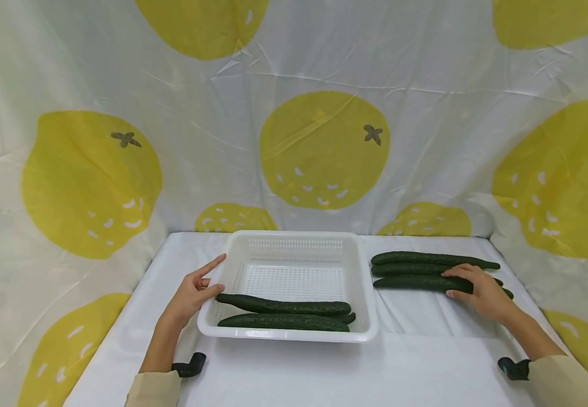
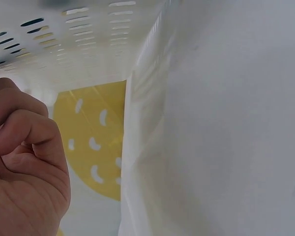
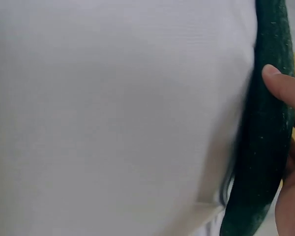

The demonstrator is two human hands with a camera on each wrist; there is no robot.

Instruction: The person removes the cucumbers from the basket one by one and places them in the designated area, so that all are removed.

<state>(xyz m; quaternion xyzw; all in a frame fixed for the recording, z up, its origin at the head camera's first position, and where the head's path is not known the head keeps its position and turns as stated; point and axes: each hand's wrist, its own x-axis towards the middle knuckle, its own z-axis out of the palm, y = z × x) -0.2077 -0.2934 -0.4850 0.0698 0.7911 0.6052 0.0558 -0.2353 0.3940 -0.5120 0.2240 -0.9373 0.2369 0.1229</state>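
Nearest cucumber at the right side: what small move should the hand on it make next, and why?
Probably lift the nearest cucumber gently toward the white basket: the right hand grips it, and the basket, with other cucumbers along its near side, shows bare floor behind them.

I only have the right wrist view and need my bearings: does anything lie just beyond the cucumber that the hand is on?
Observer: Yes, the head view shows a middle cucumber and a back cucumber beyond the front cucumber that the right hand grips.
Operator: Is there a container nearby?
Observer: A white basket stands to the left of those cucumbers.
Operator: My view doesn't show the left hand. Where is it?
Observer: The left hand is at the basket's left rim, touching it.
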